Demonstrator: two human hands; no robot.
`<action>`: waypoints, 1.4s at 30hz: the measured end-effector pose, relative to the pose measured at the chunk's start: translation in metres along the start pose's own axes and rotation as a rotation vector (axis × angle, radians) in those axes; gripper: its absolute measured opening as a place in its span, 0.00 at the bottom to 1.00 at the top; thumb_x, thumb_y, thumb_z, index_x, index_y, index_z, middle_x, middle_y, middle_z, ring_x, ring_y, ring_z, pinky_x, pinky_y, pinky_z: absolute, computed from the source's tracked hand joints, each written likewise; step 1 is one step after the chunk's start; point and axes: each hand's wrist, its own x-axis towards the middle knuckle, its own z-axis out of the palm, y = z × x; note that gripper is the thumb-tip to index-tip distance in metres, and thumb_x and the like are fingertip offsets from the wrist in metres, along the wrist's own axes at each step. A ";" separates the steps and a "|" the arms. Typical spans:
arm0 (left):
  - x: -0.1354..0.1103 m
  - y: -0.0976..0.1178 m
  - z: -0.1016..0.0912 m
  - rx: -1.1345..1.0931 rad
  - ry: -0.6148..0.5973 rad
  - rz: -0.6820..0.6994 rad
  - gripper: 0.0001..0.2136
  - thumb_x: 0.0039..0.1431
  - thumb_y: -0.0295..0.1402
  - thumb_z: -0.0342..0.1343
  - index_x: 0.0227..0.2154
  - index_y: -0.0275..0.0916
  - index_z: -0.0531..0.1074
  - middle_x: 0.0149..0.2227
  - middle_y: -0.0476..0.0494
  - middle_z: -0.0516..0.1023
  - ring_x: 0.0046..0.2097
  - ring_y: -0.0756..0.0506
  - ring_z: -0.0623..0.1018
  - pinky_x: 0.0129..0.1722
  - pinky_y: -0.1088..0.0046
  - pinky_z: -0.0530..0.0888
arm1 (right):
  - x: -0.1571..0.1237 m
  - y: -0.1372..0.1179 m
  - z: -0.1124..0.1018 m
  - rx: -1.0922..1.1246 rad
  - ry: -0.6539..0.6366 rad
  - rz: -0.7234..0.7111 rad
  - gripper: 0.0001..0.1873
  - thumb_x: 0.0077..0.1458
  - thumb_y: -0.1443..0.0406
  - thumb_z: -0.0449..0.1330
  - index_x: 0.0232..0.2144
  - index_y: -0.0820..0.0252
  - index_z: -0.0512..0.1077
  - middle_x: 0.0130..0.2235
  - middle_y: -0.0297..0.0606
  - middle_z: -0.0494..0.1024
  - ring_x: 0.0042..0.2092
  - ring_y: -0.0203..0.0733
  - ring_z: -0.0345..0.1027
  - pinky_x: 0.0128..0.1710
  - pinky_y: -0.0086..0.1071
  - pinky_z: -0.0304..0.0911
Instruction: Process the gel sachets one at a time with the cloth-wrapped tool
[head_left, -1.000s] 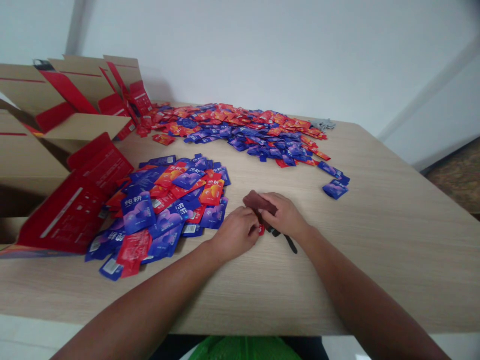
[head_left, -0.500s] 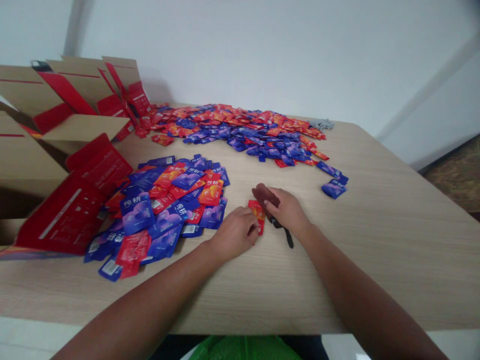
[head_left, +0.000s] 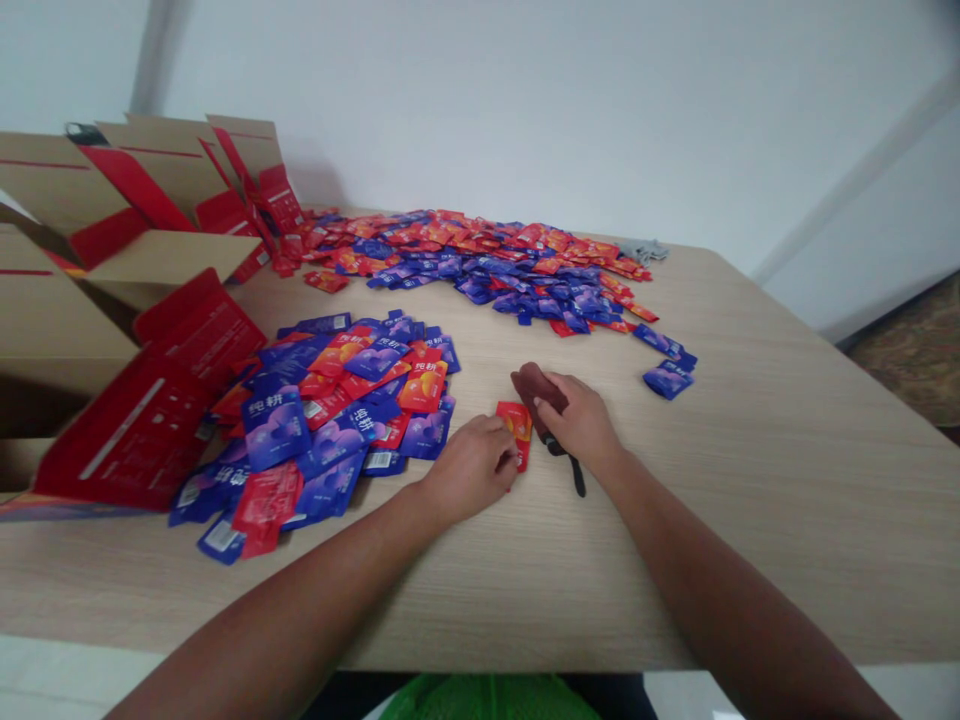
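Note:
My left hand [head_left: 474, 468] rests on the table with its fingers curled at the left edge of a small red and orange packet [head_left: 517, 420], which lies flat. Just right of that packet, my right hand [head_left: 586, 422] grips a flat, dark brown object [head_left: 532, 384] between thumb and fingers. A thin black strip [head_left: 577, 477] sticks out below it toward me. What kind of thing the brown object is, I cannot make out. Left of my left hand spreads a loose heap of blue and red packets [head_left: 337, 435].
Open cardboard boxes with red flaps [head_left: 172, 400] stand along the left. A long pile of red and blue packets [head_left: 480, 255] runs along the table's back. Two blue packets [head_left: 667, 378] lie apart at the right. A grey crumpled cloth [head_left: 643, 250] sits behind the pile.
My right hand and the brown object have shifted slightly to the right, showing more of the red packet. My left hand has stayed in place.

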 end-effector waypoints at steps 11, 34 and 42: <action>0.000 -0.002 0.002 -0.041 -0.012 -0.003 0.07 0.59 0.22 0.59 0.33 0.41 0.75 0.37 0.43 0.79 0.44 0.41 0.78 0.46 0.63 0.73 | -0.001 -0.017 -0.001 0.157 -0.246 -0.167 0.25 0.61 0.66 0.62 0.61 0.51 0.75 0.55 0.41 0.83 0.55 0.51 0.76 0.58 0.46 0.70; 0.000 -0.015 0.005 0.057 -0.066 0.062 0.26 0.58 0.16 0.55 0.56 0.46 0.78 0.64 0.45 0.78 0.67 0.35 0.70 0.67 0.50 0.69 | 0.000 0.010 0.005 -0.141 -0.090 0.037 0.24 0.63 0.64 0.62 0.60 0.59 0.75 0.55 0.50 0.82 0.54 0.59 0.76 0.57 0.50 0.71; 0.001 -0.017 -0.001 0.118 -0.032 0.090 0.22 0.65 0.19 0.53 0.57 0.43 0.77 0.61 0.40 0.79 0.72 0.36 0.67 0.74 0.47 0.62 | 0.001 0.006 0.000 0.022 0.146 0.063 0.23 0.64 0.60 0.60 0.59 0.59 0.76 0.55 0.49 0.82 0.54 0.58 0.77 0.57 0.51 0.71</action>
